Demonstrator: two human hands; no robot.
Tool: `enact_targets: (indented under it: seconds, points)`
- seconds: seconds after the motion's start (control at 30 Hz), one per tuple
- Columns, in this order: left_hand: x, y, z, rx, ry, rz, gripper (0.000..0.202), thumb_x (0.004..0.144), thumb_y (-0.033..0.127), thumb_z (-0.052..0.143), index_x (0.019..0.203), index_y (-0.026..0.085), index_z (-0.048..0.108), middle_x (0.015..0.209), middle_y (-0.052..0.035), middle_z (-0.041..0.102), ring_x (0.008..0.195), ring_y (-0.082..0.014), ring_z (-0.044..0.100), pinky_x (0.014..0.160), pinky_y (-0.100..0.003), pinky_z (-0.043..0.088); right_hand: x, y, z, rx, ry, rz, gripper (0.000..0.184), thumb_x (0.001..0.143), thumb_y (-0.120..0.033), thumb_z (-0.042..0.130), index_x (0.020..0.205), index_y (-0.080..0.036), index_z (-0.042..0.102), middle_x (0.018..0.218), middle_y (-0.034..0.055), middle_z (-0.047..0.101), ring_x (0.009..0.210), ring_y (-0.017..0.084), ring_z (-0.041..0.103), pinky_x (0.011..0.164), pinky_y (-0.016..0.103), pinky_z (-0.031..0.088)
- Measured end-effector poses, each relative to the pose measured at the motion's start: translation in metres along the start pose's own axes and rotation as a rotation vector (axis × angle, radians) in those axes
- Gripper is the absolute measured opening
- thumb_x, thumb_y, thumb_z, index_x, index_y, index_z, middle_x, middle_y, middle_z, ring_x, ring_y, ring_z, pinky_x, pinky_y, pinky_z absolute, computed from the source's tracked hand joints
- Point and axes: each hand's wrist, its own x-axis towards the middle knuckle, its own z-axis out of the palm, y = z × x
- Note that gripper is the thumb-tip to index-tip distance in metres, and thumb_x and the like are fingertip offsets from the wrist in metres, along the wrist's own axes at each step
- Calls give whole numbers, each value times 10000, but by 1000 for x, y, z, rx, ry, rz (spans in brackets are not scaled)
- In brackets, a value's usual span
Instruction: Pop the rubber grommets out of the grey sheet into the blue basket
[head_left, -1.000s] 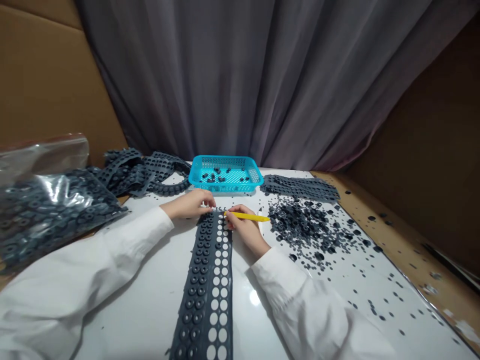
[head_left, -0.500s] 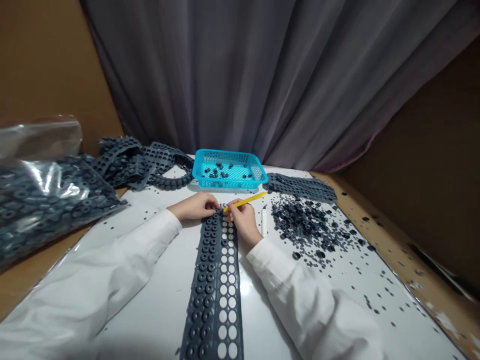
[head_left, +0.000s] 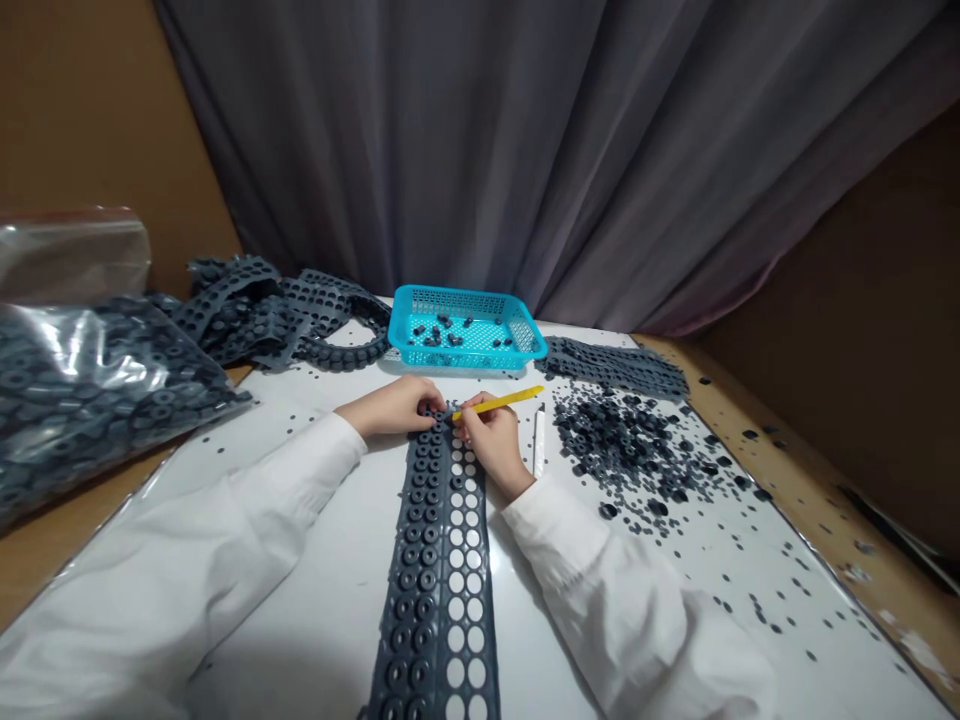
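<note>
Fingers of my right hand (head_left: pixel 493 440) pinch a yellow tool (head_left: pixel 510 400) at the far end of the dark ring-studded strip (head_left: pixel 442 560) on the white tabletop (head_left: pixel 322 580), where my left hand (head_left: pixel 396 407) curls, its grip unclear.

Dark grey strip (head_left: pixel 441 570) patterned with rings (head_left: pixel 427 590) and white circles (head_left: pixel 456 609), yellow tool (head_left: pixel 506 401), turquoise mesh basket (head_left: pixel 465 358)
</note>
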Motion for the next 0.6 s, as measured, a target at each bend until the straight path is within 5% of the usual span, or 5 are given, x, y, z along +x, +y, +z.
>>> enact_targets:
  seconds: [0.6]
  points:
    - [-3,32,6,595,1,114,152,848,54,498,802,107,633,829,-113,652,848,-232,608,784,-349,442,2,0,0,-162,4,-124,78,698,-217,499,622,-212,515,494,-19,569,524,170,571,539,257,438]
